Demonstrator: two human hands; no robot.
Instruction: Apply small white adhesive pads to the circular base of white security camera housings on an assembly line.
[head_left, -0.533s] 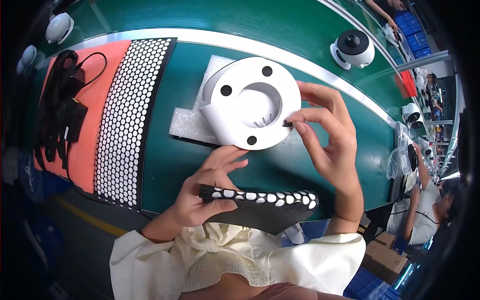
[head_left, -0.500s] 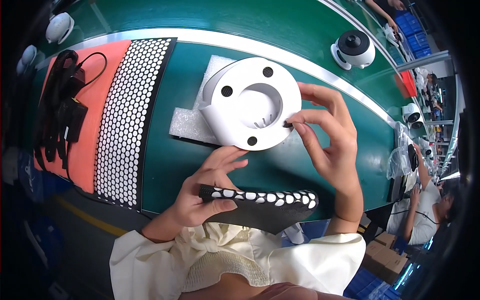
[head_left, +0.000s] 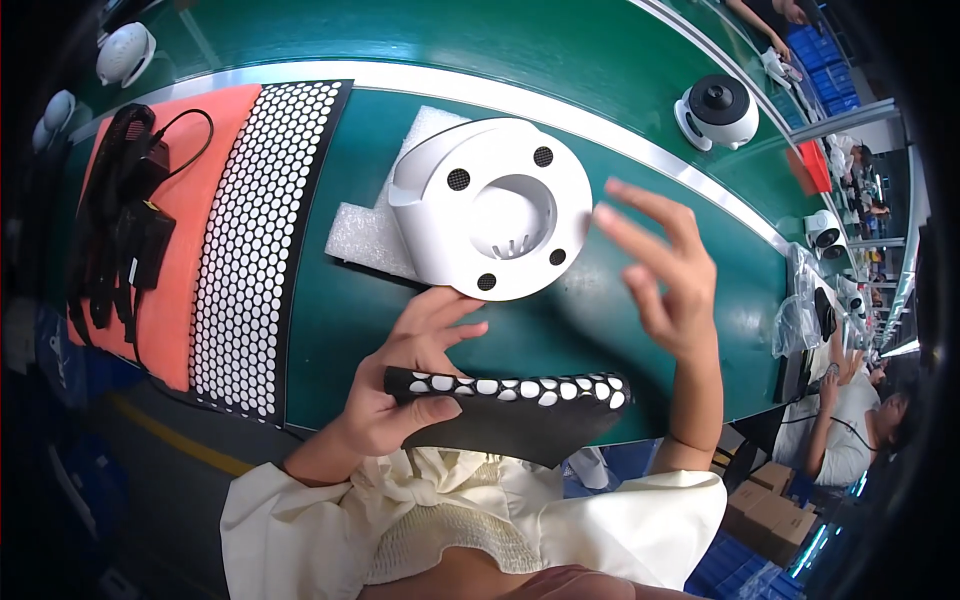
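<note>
White round housing [head_left: 495, 215], the one with the hollow middle and small dark holes, sits on the green bench [head_left: 360, 330] near the middle, partly on a white foam sheet [head_left: 365, 235] just to its left. Going down in size from the bench: we've got a black mat with white dots [head_left: 250, 250] running toward the left edge, an orange pad [head_left: 185, 250] beside that with black cables [head_left: 120, 220] piled on it. Our left hand [head_left: 400, 385] grips a black dotted strip [head_left: 520, 395] at the near edge, fingertips right at the housing's rim, maybe touching, hard to tell. Our right hand [head_left: 665, 275] hovers spread and loose, holding nothing, just right of the housing. A small white camera unit [head_left: 715, 110] sits past the far rail.
</note>
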